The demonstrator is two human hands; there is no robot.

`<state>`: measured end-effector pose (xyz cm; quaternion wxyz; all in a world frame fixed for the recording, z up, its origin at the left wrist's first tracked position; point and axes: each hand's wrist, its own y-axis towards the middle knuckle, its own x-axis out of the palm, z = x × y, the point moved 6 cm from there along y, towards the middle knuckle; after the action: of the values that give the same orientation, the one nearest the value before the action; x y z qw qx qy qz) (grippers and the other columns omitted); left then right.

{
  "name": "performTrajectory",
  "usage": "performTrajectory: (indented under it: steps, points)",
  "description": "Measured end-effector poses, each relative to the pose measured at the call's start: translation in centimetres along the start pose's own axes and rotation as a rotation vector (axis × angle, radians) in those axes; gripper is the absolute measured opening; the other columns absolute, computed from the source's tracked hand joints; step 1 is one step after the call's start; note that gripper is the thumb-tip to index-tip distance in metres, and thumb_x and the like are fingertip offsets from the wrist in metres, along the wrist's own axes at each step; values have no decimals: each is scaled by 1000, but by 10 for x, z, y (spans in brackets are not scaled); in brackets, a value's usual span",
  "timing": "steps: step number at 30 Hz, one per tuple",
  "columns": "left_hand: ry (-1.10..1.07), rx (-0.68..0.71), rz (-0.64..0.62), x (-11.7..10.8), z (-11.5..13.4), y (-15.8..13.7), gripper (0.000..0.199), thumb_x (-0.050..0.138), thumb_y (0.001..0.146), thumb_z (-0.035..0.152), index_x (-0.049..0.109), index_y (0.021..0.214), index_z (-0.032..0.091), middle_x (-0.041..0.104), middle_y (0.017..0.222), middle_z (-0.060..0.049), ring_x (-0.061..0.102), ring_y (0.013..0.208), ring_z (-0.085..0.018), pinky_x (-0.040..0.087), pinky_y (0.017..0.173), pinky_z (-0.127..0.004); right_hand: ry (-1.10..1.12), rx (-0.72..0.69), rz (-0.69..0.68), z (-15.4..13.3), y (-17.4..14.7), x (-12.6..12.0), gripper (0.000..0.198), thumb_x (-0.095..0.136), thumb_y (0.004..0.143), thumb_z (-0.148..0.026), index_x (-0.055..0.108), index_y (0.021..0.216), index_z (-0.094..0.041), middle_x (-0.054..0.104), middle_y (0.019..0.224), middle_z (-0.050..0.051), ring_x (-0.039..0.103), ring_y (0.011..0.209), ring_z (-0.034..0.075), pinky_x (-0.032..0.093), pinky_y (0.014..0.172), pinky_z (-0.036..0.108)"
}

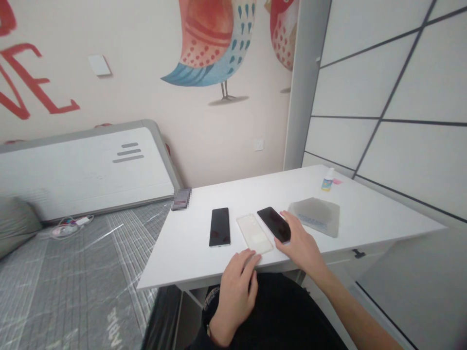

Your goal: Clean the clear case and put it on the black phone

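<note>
In the head view, my right hand (302,245) gripped a dark phone (273,222) by its edges, at the counter (175,262), beside a clear case (253,231). My left hand (237,287) lay loosely open by the case's near end. Handling the phone seemed the step; the next move called for steady fingers.

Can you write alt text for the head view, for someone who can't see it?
The right hand grips a dark phone at a white table; the left hand is by a clear case. Another phone lies left of the case; a grey item and bottle sit further right.
</note>
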<state>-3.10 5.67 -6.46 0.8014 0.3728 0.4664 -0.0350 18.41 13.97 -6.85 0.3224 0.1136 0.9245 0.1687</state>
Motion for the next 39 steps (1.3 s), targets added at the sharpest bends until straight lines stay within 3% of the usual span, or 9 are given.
performTrajectory:
  steps: [2, 5, 8, 14, 19, 26, 34, 39]
  points:
    - [23, 3, 5, 0, 1, 0, 48, 48, 95, 8, 56, 141, 22, 69, 141, -15, 66, 130, -29, 56, 111, -56, 60, 50, 8, 5, 4, -8, 73, 68, 77, -33, 47, 147, -24, 51, 158, 16, 56, 140, 41, 47, 113, 63]
    - [55, 15, -12, 1, 4, 0, 48, 48, 94, 7, 58, 138, 22, 68, 143, -15, 65, 132, -30, 55, 111, -58, 206, 108, -17, 13, 6, -17, 72, 68, 81, -44, 45, 146, -25, 54, 154, 17, 69, 125, 35, 58, 103, 51]
    - [46, 29, -59, 1, 8, 1, 47, 47, 94, 7, 60, 136, 23, 69, 142, -13, 66, 131, -28, 53, 113, -58, 336, 111, -53, 7, 1, -23, 69, 66, 85, -53, 45, 145, -25, 52, 156, 18, 71, 123, 31, 62, 96, 41]
    - [-48, 78, -119, 0, 12, 2, 56, 45, 95, 6, 53, 146, 25, 68, 145, -11, 64, 134, -24, 48, 119, -53, 383, -17, -74, -38, -19, -15, 57, 71, 81, -41, 56, 135, -26, 57, 150, 11, 65, 131, 29, 52, 113, 44]
    - [-96, 39, -54, 0, 7, -2, 51, 45, 95, 7, 57, 141, 25, 72, 139, -11, 68, 129, -23, 50, 117, -51, 144, -82, -85, -58, -28, -3, 49, 72, 77, -33, 65, 125, -28, 59, 149, 10, 65, 128, 32, 53, 109, 52]
    - [-128, 6, -11, -1, 4, -3, 39, 46, 94, 7, 61, 126, 24, 76, 130, -12, 72, 122, -24, 53, 114, -52, -113, -54, -187, -57, -34, 13, 54, 75, 85, -42, 60, 134, -27, 53, 157, 11, 66, 127, 37, 62, 92, 57]
    - [-147, -43, 50, -4, 2, -3, 29, 46, 95, 8, 62, 113, 24, 77, 120, -11, 73, 116, -24, 59, 106, -47, -97, -95, -200, -41, -37, 25, 59, 77, 83, -39, 58, 138, -26, 49, 161, 15, 47, 149, 35, 41, 121, 58]
    - [-107, -120, 114, -1, -3, -6, 33, 52, 99, 18, 55, 132, 20, 70, 131, -18, 67, 126, -31, 56, 107, -55, 38, -104, -252, -33, -43, 21, 72, 74, 85, -43, 46, 150, -25, 48, 162, 15, 47, 149, 33, 39, 122, 56]
